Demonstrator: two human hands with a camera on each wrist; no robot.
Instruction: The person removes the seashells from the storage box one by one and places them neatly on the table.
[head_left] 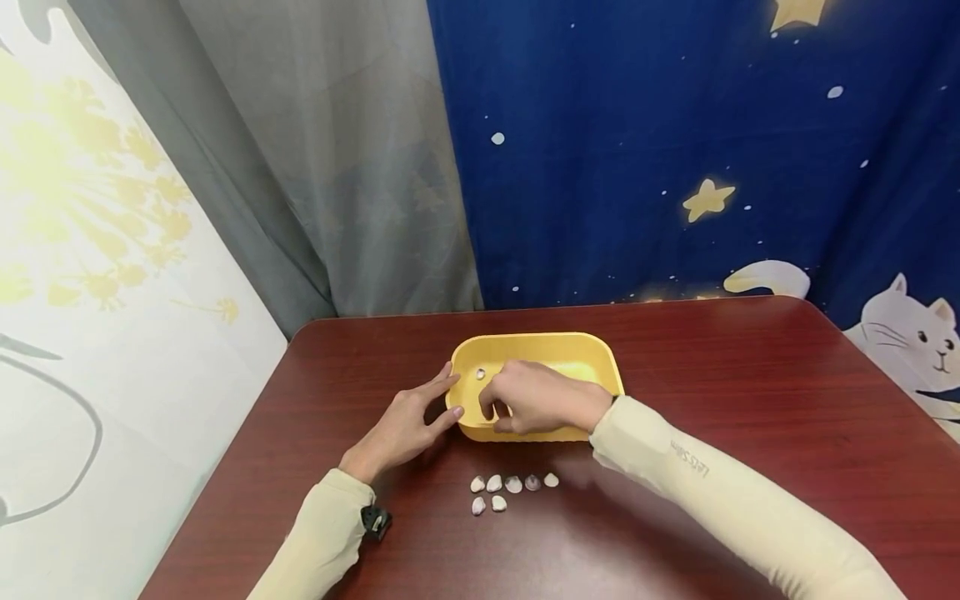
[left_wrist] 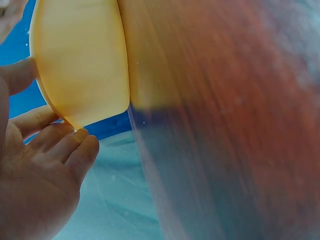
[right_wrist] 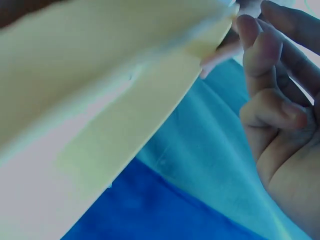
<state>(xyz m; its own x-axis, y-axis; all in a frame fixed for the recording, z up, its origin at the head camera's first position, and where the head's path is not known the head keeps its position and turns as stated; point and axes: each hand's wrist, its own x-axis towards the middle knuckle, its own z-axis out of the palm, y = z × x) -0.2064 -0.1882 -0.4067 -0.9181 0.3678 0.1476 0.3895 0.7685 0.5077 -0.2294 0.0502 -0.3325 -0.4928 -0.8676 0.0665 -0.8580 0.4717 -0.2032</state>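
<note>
A yellow plastic tub (head_left: 536, 340) stands on the table, with a small pale seashell (head_left: 481, 374) in its left part. At its left end, my left hand (head_left: 408, 423) rests with thumb and index finger at the rim, spread apart. The left wrist view shows the other fingers loosely bent beside the tub's outer wall (left_wrist: 82, 60). My right hand (head_left: 528, 396) is over the tub, fingers curled downward. In the right wrist view its fingertips (right_wrist: 270, 47) come close together; I cannot tell whether something small is between them.
On the near side of the tub, several seashells (head_left: 513, 484) lie in a row, with a pair (head_left: 489, 505) below its left end. The reddish-brown table (head_left: 712, 367) backs onto a grey curtain (head_left: 375, 167) and a blue star-patterned curtain (head_left: 615, 150).
</note>
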